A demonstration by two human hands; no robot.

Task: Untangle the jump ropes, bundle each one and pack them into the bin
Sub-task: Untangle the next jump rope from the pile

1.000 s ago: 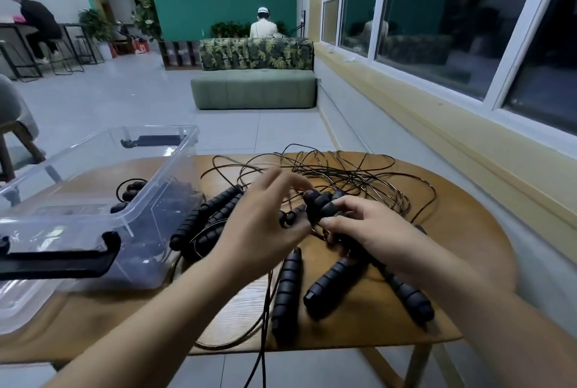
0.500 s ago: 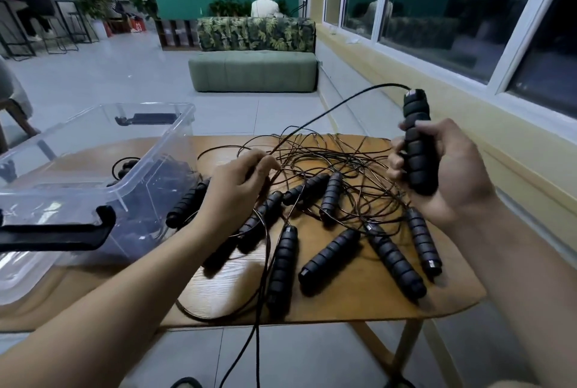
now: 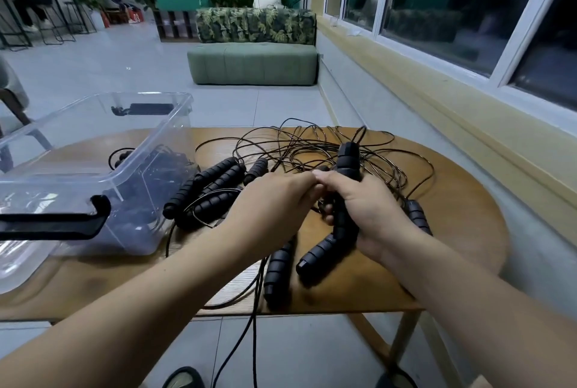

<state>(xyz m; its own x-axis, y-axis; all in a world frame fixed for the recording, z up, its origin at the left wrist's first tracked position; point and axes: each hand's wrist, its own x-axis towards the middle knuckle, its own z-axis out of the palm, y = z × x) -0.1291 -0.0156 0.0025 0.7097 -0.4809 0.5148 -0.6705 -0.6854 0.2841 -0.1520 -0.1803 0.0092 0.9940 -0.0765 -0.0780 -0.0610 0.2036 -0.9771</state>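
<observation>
**Grip on one handle (image 3: 348, 165) above tangled jump ropes (image 3: 312, 147)**

Above the table's (image 3: 452, 231) middle, the right hand (image 3: 368, 209) grips a black handle, nearly upright. The left hand (image 3: 278, 200) meets it with curled fingers; whether it pinches a cord cannot be told. Beside the clear bin (image 3: 146, 95) at the left edge lie loose handles (image 3: 212, 178).

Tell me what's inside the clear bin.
Dark bundled jump ropes lie inside the bin, seen through its clear wall. Their number is unclear; the black latch hides part.
</observation>
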